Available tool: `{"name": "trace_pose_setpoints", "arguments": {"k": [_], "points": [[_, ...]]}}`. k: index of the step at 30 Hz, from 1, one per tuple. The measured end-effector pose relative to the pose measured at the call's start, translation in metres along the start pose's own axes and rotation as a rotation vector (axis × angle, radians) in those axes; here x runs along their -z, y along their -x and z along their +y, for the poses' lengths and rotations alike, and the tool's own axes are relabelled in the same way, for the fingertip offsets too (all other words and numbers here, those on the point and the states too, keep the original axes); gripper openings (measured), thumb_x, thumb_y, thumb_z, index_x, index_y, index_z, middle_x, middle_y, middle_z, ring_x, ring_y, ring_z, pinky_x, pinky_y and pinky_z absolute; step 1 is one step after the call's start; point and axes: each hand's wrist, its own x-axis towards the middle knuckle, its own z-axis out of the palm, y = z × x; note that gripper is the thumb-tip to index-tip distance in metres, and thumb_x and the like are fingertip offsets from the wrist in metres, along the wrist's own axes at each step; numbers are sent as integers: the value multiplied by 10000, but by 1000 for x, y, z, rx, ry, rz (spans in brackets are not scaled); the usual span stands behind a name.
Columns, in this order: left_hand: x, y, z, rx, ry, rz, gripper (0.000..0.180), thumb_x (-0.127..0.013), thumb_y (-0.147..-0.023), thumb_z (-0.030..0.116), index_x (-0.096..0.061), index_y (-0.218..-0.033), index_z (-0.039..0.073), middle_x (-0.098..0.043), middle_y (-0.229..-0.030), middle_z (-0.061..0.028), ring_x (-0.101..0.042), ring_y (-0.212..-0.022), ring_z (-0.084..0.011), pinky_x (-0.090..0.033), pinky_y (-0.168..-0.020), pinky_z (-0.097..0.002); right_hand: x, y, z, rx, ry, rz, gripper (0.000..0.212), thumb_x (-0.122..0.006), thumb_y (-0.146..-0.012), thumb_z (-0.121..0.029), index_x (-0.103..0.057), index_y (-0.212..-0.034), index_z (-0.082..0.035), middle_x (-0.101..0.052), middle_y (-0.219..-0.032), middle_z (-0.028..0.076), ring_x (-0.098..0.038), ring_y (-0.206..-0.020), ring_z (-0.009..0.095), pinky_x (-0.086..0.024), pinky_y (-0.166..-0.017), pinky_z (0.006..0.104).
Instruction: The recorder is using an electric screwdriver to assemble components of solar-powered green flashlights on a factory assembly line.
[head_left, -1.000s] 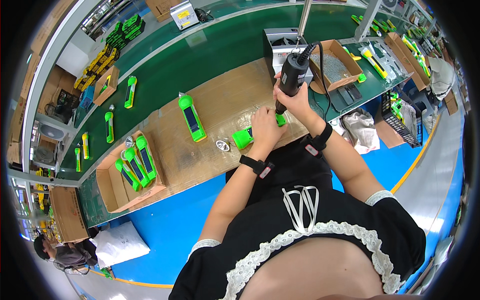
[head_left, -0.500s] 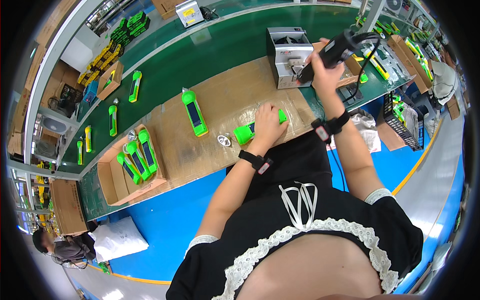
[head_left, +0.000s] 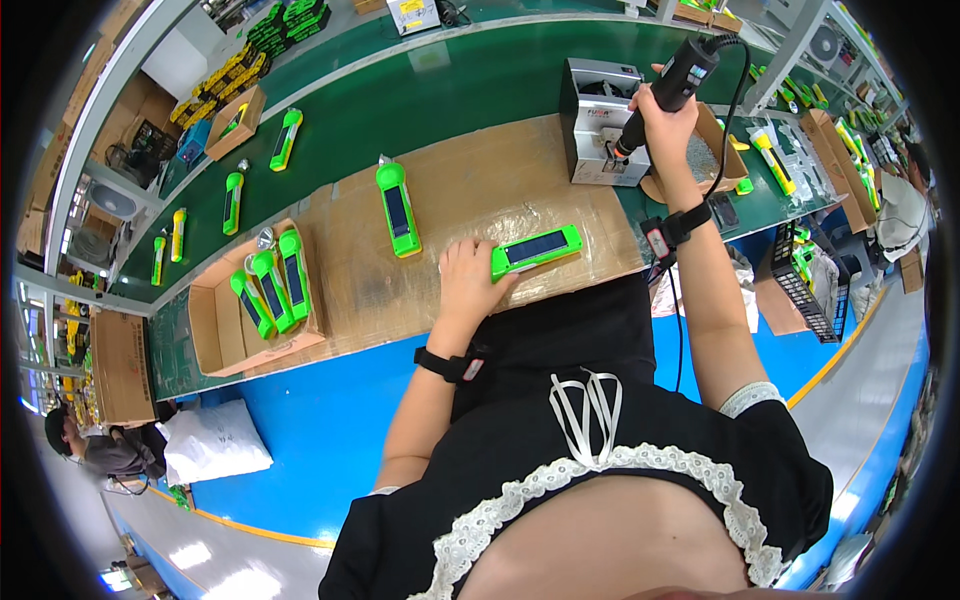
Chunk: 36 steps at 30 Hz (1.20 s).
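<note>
On the cardboard-covered bench lies a green flashlight [head_left: 545, 248] with a dark panel facing up. My left hand [head_left: 468, 278] is closed round its left, lamp end; the silver reflector there is hidden by my fingers. In my right hand [head_left: 668, 125] I grip a black electric screwdriver [head_left: 686, 76], tilted, its cord looping off to the right. The screwdriver's tip is at the front of a silver screw feeder [head_left: 603, 125]. Another green flashlight [head_left: 397, 212] lies farther left, its reflector end pointing away from me.
A cardboard box [head_left: 225, 340] at the left holds several green flashlights. More flashlights lie on the green surface behind it. Right of the feeder stand an open carton [head_left: 718, 150] and a yellow-green flashlight [head_left: 773, 162]. A black crate [head_left: 815, 290] sits lower right.
My left hand has slid from the flashlight's middle to its lamp end, covering the loose reflector and baring the panel. My right hand has brought the screwdriver tip to the feeder's front.
</note>
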Motion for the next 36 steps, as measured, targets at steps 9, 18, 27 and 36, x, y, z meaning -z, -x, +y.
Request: {"name": "trace_pose_setpoints", "arguments": {"k": [9, 18, 27, 36], "points": [[-25, 1, 12, 10, 70, 124, 465, -741, -686, 277, -586, -1077, 80, -533, -993, -137, -481, -988, -317, -340, -858, -424, -10, 44, -35, -234, -316, -117, 313, -576, -795, -34, -488, -1084, 49, -568, -656, 93, -567, -568, 168, -470, -558, 292], [-26, -6, 18, 69, 37, 163, 484, -759, -652, 260, -593, -1064, 69, -509, -999, -168, -462, -974, -339, -324, -858, -440, -45, 136, -68, -149, -550, -313, 430, -528, -826, 11, -341, -1213, 16, -543, -743, 106, -562, -665, 182, -485, -664, 323], [-26, -3, 23, 119, 28, 174, 507, -788, -615, 264, -607, -1048, 71, -490, -993, -163, -443, -976, -338, -322, -849, -444, -59, 148, -68, -174, -558, -337, 433, -508, -816, 39, -343, -1216, 26, -538, -751, 98, -560, -675, 173, -483, -675, 320], [-22, -4, 26, 153, -11, 159, 497, -788, -612, 267, -607, -1041, 92, -482, -973, -166, -448, -964, -336, -330, -828, -440, -64, 151, -57, -139, -430, -366, 403, -510, -835, 10, -348, -1205, 16, -531, -763, 106, -556, -677, 189, -489, -672, 334]]}}
